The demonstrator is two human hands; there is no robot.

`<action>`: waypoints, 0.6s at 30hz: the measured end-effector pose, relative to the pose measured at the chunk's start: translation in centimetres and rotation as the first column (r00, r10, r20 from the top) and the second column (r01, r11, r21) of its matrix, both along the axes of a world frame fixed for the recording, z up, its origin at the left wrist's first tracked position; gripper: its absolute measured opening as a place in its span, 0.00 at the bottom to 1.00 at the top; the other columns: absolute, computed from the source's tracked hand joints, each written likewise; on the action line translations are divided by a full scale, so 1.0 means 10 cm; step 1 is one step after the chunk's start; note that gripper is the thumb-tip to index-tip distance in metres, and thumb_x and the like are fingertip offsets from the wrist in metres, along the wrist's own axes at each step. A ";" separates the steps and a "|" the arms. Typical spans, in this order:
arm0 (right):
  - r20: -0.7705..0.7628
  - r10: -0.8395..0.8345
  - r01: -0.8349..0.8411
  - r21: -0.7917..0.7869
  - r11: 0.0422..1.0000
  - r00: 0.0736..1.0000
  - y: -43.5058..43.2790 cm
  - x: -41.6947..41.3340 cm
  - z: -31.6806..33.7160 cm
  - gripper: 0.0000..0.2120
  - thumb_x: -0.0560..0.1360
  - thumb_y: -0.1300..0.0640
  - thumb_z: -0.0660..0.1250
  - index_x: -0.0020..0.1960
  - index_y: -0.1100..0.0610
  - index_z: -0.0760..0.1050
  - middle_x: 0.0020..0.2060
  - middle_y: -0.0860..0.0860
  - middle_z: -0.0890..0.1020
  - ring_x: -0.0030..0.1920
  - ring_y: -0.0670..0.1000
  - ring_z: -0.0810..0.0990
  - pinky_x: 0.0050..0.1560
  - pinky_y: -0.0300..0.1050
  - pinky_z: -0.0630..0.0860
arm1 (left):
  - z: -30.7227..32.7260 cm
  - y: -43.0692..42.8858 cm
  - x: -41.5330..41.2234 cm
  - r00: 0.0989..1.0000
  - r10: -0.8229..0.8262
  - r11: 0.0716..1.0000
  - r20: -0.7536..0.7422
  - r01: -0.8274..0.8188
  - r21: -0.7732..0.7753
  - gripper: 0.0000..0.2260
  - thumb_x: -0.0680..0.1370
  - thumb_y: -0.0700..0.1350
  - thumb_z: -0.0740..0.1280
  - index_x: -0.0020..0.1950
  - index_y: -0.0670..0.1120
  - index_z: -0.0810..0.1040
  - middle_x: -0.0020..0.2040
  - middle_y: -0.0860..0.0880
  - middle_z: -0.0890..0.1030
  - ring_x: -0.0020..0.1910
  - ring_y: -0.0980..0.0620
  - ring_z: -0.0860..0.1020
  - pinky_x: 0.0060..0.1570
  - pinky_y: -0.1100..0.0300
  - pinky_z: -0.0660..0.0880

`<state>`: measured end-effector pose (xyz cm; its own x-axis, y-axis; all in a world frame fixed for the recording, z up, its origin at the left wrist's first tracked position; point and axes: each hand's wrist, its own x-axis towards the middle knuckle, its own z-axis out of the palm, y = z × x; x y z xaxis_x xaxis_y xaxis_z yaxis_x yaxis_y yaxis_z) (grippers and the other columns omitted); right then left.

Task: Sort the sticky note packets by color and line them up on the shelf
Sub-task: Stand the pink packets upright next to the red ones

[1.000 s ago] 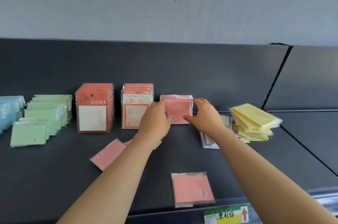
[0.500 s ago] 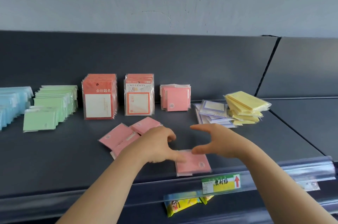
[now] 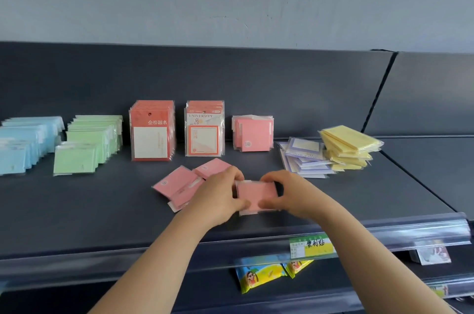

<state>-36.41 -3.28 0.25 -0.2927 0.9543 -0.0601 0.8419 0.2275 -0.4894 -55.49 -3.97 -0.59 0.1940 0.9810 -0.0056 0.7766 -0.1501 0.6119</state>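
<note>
A pink sticky note packet (image 3: 256, 194) is held between my left hand (image 3: 218, 198) and my right hand (image 3: 289, 195), just above the dark shelf (image 3: 77, 211). Both hands grip its edges. To the left of my left hand lie loose pink packets (image 3: 179, 184), overlapping. At the back stands a row of pink packets (image 3: 254, 134) upright against the back panel. Beside it lie a purple pile (image 3: 305, 157) and a yellow pile (image 3: 348, 146).
Along the back, from the left, stand blue packets (image 3: 25, 141), green packets (image 3: 87, 144), red packets (image 3: 152, 130) and "UNIVERSITY" packets (image 3: 204, 129). A clear price rail with a yellow label (image 3: 311, 245) runs along the shelf front. Snack bags (image 3: 259, 275) hang below.
My hands drew back from the upright pink row to the front of the shelf. They closed on the loose pink packet there and lifted it.
</note>
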 end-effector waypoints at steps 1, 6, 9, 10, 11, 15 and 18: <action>-0.002 -0.003 0.003 0.003 1.000 1.000 0.03 -0.07 -0.01 0.24 0.71 0.47 0.73 0.65 0.49 0.73 0.58 0.49 0.75 0.53 0.49 0.75 0.52 0.40 0.72 | 0.01 0.01 -0.07 0.999 0.044 0.997 0.004 -0.044 0.069 0.19 0.73 0.50 0.74 0.60 0.56 0.71 0.56 0.57 0.77 0.53 0.55 0.76 0.54 0.56 0.75; 0.079 0.009 -0.004 -0.069 0.998 0.997 0.20 -0.32 -0.02 0.28 0.70 0.41 0.71 0.67 0.47 0.72 0.61 0.51 0.69 0.61 0.54 0.69 0.65 0.55 0.70 | 0.12 0.09 -0.57 0.914 0.348 0.918 -0.209 -0.288 0.271 0.23 0.78 0.55 0.65 0.71 0.49 0.68 0.66 0.48 0.74 0.64 0.46 0.72 0.60 0.51 0.71; 0.064 0.039 -0.033 -0.094 0.995 0.997 0.22 -0.43 -0.03 0.27 0.69 0.40 0.71 0.66 0.46 0.74 0.62 0.50 0.70 0.63 0.54 0.69 0.65 0.56 0.71 | 0.10 0.10 -0.78 0.858 0.354 0.929 -0.373 -0.369 0.034 0.32 0.75 0.62 0.65 0.72 0.46 0.64 0.67 0.45 0.72 0.65 0.42 0.71 0.59 0.49 0.72; 0.051 0.047 -0.042 -0.097 0.994 0.998 0.22 -0.47 -0.03 0.27 0.69 0.41 0.71 0.66 0.46 0.74 0.62 0.49 0.71 0.64 0.53 0.69 0.65 0.56 0.70 | 0.09 0.09 -0.82 0.871 0.347 0.924 -0.347 -0.381 -0.032 0.32 0.73 0.63 0.66 0.70 0.45 0.66 0.66 0.46 0.73 0.63 0.43 0.72 0.57 0.51 0.73; 0.039 0.055 -0.051 -0.095 0.994 0.998 0.21 -0.51 -0.04 0.26 0.70 0.42 0.71 0.66 0.47 0.74 0.62 0.49 0.71 0.64 0.52 0.68 0.66 0.55 0.70 | 0.09 0.09 -0.84 0.888 0.348 0.917 -0.299 -0.389 -0.088 0.31 0.72 0.63 0.69 0.67 0.44 0.68 0.63 0.46 0.74 0.60 0.45 0.74 0.54 0.53 0.74; 0.043 0.081 -0.077 -0.079 0.994 0.996 0.21 -0.61 -0.04 0.25 0.72 0.43 0.70 0.67 0.49 0.74 0.63 0.49 0.71 0.64 0.52 0.69 0.67 0.54 0.68 | 0.09 0.05 -0.96 0.924 0.359 0.906 -0.135 -0.379 -0.187 0.22 0.69 0.56 0.76 0.54 0.45 0.73 0.53 0.47 0.78 0.50 0.48 0.77 0.47 0.56 0.74; 0.046 0.079 -0.074 -0.091 0.993 0.996 0.20 -0.63 -0.03 0.24 0.72 0.44 0.71 0.66 0.49 0.75 0.62 0.49 0.72 0.63 0.52 0.70 0.66 0.53 0.69 | 0.09 0.02 -1.01 0.938 0.328 0.917 -0.110 -0.344 -0.201 0.20 0.69 0.53 0.76 0.53 0.46 0.74 0.52 0.49 0.78 0.50 0.49 0.77 0.52 0.53 0.76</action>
